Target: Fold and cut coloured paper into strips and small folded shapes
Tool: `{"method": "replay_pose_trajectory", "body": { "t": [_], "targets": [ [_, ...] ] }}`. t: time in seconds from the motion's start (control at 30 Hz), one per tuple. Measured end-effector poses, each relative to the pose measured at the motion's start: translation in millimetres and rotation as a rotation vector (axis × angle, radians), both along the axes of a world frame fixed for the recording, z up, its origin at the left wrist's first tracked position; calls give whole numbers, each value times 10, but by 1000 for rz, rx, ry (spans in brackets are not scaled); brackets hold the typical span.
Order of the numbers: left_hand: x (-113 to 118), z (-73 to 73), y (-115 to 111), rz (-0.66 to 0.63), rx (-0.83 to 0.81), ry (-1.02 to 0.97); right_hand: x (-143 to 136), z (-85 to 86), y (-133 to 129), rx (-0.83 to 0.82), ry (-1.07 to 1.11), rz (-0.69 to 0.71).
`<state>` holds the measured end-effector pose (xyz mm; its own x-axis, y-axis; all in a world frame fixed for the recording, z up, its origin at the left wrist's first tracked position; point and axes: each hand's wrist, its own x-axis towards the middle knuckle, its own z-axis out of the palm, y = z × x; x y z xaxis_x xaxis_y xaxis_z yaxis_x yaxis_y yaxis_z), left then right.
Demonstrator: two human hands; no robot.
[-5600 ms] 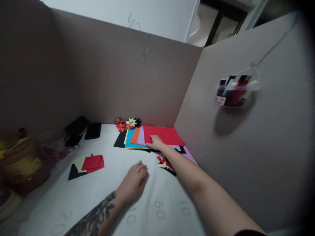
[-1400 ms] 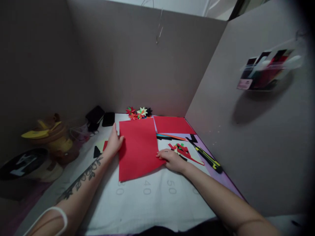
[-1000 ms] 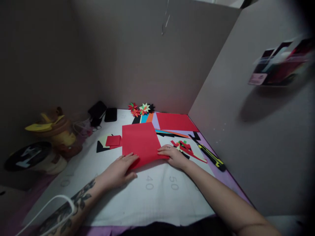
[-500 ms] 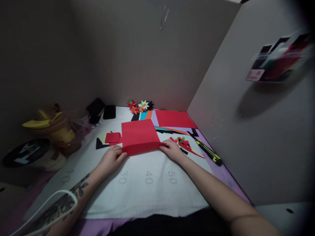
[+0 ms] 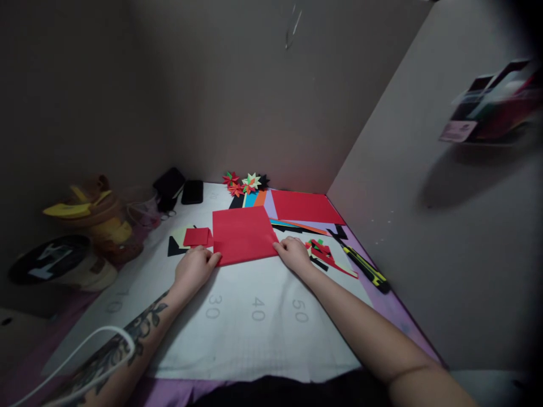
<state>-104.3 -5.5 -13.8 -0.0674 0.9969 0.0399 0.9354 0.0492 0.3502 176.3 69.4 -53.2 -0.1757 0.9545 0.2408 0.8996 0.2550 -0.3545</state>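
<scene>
Both grips pinch the near corners of a red sheet on the cloth-covered bench.

The left grip and right grip look clamped on the red sheet, thumbs on its near corners; the fingers' undersides are hidden. The sheet lies between and beyond them, its near edge seemingly doubled. If one thumb pulls harder than the other, that edge could skew or crease crookedly. Small red squares just beyond the left grip crowd the sheet's side and could be dragged along; scraps beside the right grip could catch under a sliding wrist.
</scene>
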Motion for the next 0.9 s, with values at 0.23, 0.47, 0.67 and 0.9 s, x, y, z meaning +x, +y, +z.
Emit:
{"method": "replay_pose_trajectory", "body": {
  "t": [0.23,0.47,0.67,0.9],
  "targets": [
    [8,-25,-1,36,15,2,-50,30,1,-35,-34,-77],
    [-11,-16,11,34,9,2,-50,23,8,-49,-19,-115],
    [-38,-27,28,-7,8,7,-42,36,-4,-52,-16,-112],
    [-47,-18,-202,-83,-19,-50,59,5,-271,-16,-16,-22]
  ]
}}
